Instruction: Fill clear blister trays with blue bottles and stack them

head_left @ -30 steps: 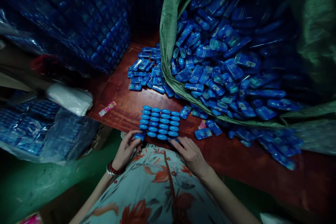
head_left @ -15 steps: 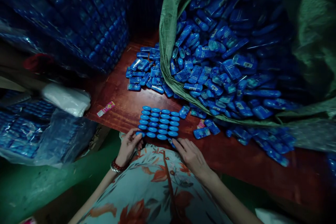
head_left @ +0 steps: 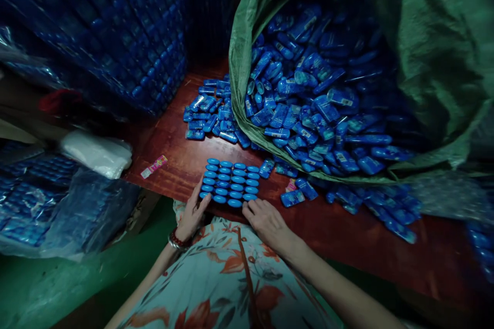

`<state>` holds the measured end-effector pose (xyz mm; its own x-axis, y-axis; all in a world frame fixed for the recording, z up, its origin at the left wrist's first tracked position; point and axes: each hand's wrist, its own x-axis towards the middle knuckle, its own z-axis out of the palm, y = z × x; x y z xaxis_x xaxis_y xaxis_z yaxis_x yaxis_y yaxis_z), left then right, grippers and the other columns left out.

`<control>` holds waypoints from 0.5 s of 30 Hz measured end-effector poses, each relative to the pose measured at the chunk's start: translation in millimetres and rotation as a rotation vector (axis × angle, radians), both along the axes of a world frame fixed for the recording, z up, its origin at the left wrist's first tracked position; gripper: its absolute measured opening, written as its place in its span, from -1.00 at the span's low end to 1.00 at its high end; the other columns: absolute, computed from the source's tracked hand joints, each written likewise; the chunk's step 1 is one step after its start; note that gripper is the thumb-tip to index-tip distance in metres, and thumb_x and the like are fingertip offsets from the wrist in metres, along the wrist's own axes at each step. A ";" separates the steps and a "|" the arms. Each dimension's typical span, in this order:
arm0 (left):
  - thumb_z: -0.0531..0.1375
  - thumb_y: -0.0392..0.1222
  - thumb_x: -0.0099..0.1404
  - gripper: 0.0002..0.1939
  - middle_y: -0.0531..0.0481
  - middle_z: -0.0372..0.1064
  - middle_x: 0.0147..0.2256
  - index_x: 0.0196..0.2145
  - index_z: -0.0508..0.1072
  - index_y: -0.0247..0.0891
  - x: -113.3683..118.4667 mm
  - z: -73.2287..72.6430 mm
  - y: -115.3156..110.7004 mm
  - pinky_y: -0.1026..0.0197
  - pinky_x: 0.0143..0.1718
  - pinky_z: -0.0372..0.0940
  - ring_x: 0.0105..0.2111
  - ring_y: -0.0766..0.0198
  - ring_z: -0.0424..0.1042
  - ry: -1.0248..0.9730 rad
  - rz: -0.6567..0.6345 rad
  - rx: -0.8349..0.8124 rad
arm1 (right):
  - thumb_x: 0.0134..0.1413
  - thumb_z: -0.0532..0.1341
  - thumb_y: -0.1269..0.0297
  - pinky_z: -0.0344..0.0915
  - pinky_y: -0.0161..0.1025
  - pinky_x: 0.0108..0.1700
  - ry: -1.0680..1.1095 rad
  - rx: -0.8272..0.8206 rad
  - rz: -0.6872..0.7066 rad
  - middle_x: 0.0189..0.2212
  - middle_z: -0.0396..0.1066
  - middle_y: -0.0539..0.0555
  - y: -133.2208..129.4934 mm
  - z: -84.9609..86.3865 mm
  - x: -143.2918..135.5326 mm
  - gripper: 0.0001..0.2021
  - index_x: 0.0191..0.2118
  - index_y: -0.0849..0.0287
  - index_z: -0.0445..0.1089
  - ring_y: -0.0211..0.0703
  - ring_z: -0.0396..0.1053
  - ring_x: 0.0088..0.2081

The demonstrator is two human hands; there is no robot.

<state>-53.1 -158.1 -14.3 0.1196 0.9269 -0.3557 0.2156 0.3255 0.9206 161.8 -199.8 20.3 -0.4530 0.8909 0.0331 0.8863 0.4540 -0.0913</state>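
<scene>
Several blue bottles stand upright in a tight block of rows (head_left: pixel 227 183) near the front edge of the reddish table, their oval tops showing. My left hand (head_left: pixel 192 216) rests against the block's left front corner, fingers apart along its side and thumb at the front. At the right front corner is my right hand (head_left: pixel 264 220), its fingers bent together near the last bottle; whether they hold anything is hidden. Two loose blue bottles (head_left: pixel 292 198) lie just right of the block.
A large green sack (head_left: pixel 241 61) full of blue bottles lies open at the back right. Loose bottles (head_left: pixel 227 126) are heaped behind the block. Wrapped blue stacks (head_left: pixel 146 36) rise at the back left. A pink wrapper (head_left: pixel 153 166) and white plastic (head_left: pixel 98 153) lie left.
My left hand has spread along the block's left side. My right hand has moved in to the right corner, and the small dark-blue item at its fingertips no longer shows. The view has shifted slightly.
</scene>
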 end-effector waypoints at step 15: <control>-0.02 0.09 0.27 -0.35 -0.08 -0.17 0.29 0.26 0.00 -0.15 20.7 -6.0 37.8 -0.16 0.26 -0.38 0.29 0.04 -0.27 0.418 -0.014 0.313 | 0.09 0.10 0.00 0.29 0.14 -0.05 0.293 0.362 -0.280 0.14 0.17 0.34 46.9 -47.4 1.7 -0.21 0.33 0.15 -0.26 0.31 0.19 0.12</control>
